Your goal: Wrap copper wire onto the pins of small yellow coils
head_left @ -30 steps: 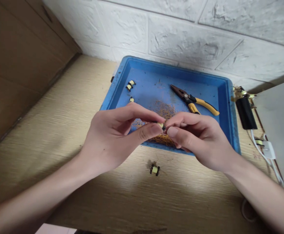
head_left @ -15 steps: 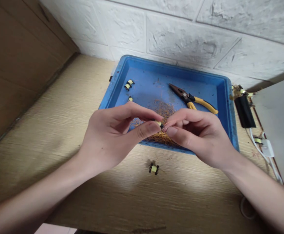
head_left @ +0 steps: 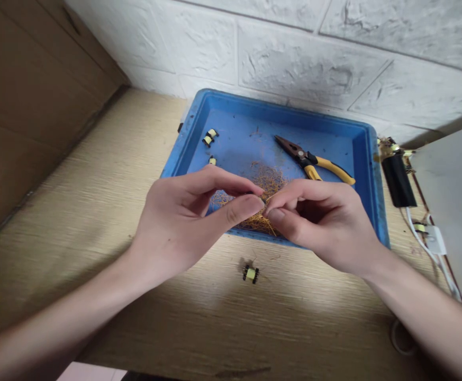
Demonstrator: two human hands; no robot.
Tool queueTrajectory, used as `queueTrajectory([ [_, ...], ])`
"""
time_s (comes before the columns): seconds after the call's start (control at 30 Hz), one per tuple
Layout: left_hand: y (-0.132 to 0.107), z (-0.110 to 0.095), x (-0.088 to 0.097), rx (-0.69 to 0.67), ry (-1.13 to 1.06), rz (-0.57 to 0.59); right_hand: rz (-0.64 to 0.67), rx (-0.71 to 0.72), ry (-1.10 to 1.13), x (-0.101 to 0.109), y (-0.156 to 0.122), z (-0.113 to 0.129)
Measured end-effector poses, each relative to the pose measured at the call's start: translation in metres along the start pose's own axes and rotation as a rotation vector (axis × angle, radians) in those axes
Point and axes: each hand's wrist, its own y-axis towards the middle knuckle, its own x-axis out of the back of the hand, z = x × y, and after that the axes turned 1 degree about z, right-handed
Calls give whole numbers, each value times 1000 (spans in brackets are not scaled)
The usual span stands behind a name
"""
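My left hand (head_left: 187, 217) and my right hand (head_left: 314, 222) meet above a blue plastic tray (head_left: 278, 108), their fingertips almost touching. A tiny yellow-and-black coil bobbin (head_left: 263, 200) is pinched in my left thumb and forefinger, nearly hidden. Whether my right fingertips hold anything, I cannot tell. Under both hands lies a tangle of copper wire (head_left: 262, 182). Yellow-handled long-nose pliers (head_left: 308, 164) rest in the tray, with two similar bobbins (head_left: 210, 137) (head_left: 212, 161) at its left. Another bobbin (head_left: 250, 273) stands on the wooden tabletop (head_left: 96, 211) below the tray.
A black cylindrical component (head_left: 398, 181) with attached wires and a white cable (head_left: 425, 243) lies right of the tray, beside a grey panel (head_left: 449, 201). A white brick-textured wall (head_left: 294, 53) runs behind, and a brown cardboard surface (head_left: 36, 90) stands at the left.
The bobbin showing between my fingertips is now almost covered. My right hand has shifted slightly down and right, and the view has moved slightly.
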Motion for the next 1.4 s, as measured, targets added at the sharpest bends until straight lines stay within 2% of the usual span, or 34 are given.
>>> queueTrajectory([
  [0.3,-2,4,1,-29,49,5,69,-76,79,0,0,-1],
  [0.6,-2,1,3,12,40,33,65,-135,86,1,0,-3],
  [0.97,1,-2,3,34,-5,69,25,-72,98,0,-1,-2],
  [1.4,0,0,7,50,-64,139,89,-70,151,1,-1,-1],
])
